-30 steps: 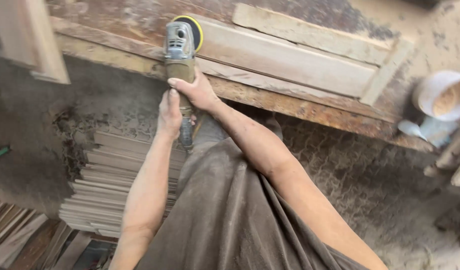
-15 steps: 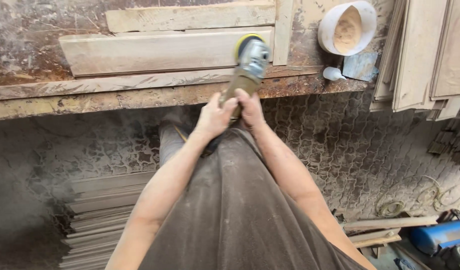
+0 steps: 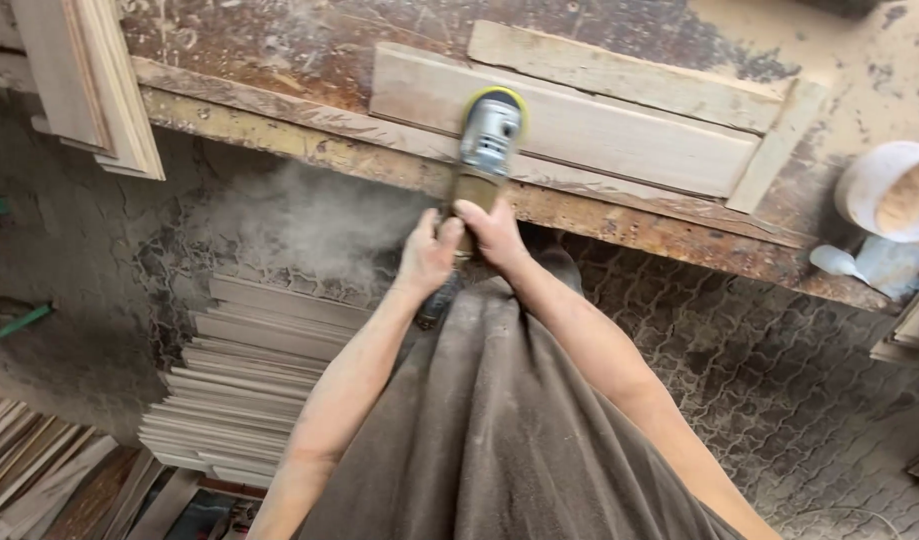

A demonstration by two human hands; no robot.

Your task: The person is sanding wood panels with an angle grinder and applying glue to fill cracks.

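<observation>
both hands, left hand and right hand, clenched around grey sander on wooden board

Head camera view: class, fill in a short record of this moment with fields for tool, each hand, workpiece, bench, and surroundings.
Tool: grey angle sander with a yellow-edged disc, pressed on the plank
Left hand: left hand gripping the sander's handle
Right hand: right hand gripping the handle just ahead of the left
Workpiece: pale wooden plank lying flat, framed by wood strips
Bench: worn, dusty workbench
Surroundings: dust cloud below the bench edge; stacked boards on the floor; white bowl of sawdust at right
</observation>
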